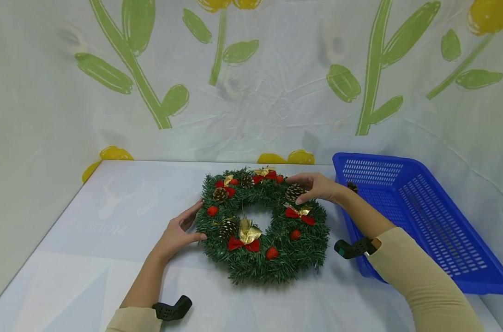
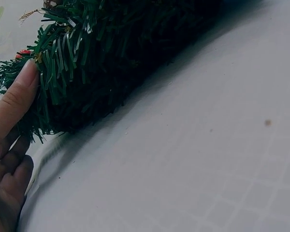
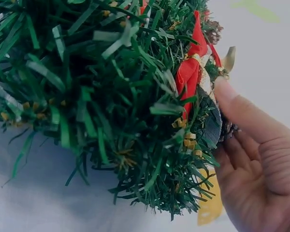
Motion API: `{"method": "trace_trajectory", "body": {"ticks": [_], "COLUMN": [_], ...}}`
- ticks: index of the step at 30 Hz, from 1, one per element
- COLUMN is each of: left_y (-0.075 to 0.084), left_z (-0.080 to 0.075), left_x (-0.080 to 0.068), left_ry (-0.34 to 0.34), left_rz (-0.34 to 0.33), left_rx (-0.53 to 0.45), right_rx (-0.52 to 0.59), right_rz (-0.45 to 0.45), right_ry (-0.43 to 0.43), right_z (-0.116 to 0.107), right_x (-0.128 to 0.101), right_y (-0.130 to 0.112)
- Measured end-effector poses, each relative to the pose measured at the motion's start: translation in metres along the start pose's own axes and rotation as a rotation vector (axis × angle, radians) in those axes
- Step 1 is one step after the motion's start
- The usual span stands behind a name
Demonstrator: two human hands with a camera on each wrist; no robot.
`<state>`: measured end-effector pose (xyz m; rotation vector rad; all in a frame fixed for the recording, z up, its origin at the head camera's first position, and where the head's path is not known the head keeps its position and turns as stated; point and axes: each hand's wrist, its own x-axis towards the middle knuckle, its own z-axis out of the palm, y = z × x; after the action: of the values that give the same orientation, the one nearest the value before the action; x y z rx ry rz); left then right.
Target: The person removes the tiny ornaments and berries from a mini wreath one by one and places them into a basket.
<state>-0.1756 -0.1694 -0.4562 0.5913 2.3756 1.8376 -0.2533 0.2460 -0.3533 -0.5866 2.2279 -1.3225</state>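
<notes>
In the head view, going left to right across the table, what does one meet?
Left hand at the wreath's left edge → wreath → right hand on the wreath's upper right → blue basket.
</notes>
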Motion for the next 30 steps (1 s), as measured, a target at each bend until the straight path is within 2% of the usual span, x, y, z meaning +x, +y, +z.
{"method": "trace_trajectory", "body": {"ticks": [8, 22, 30], "left_y": [-0.0003, 0.0022, 0.0042], "left_z": [0.0008, 0.0006, 0.0005], "left_x": [0.0003, -0.0007, -0.0011], "left_ry": [0.001, 0.0, -0.007], "left_rz": [0.001, -0.018, -0.009], "left_rx": [0.043, 0.025, 0.01], "right_rx": [-0.037, -0.068, -0.054], "right_rz": [0.031, 0.012, 0.034], "right_ry": [0.015, 0.039, 0.092], "right_z": [0.0025, 0.0034, 0.0023], "right_x": [-0.0007, -0.0028, -0.0029], "right_y": [0.0018, -0.001, -0.0023]}}
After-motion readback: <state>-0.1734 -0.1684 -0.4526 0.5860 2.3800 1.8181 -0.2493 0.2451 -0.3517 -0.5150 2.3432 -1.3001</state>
